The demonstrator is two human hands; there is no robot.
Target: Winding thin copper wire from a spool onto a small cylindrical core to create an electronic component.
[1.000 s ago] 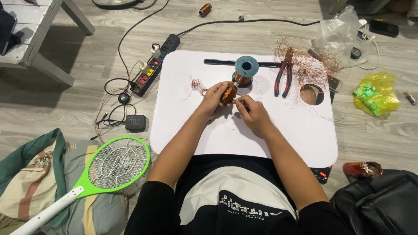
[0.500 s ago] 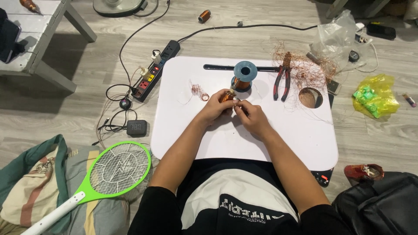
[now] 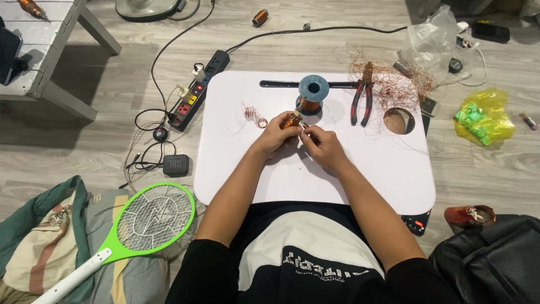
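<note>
Floorboards (image 3: 337,39) of grey wood lie under everything, and on them stands a white lap table (image 3: 281,180) with rounded corners, whose middle is where the two hands meet. Well off from that grip, down at the person's left, lies a green racket-shaped bug zapper (image 3: 146,217) on crumpled cloth (image 3: 39,242); further out on the same side a black power strip (image 3: 197,93) runs along the table's edge with a small black box (image 3: 176,165) below it. Beyond the grip and out to the right, a tangle of loose copper wire (image 3: 394,79) spreads over the table's far corner beside a round hole (image 3: 399,121), and red-handled pliers (image 3: 360,104) lie just short of it. Straight past the fingers stands a blue spool (image 3: 313,93) of copper wire — close, but apart from them. A little curl of wire scrap (image 3: 256,117) rests just left of the grip. The left hand (image 3: 275,135) is clenched around a small copper coil (image 3: 291,120), held just above the tabletop; the right hand (image 3: 323,147) pinches at the coil's end with thumb and forefinger — whether it holds a wire strand there is too fine to tell.
</note>
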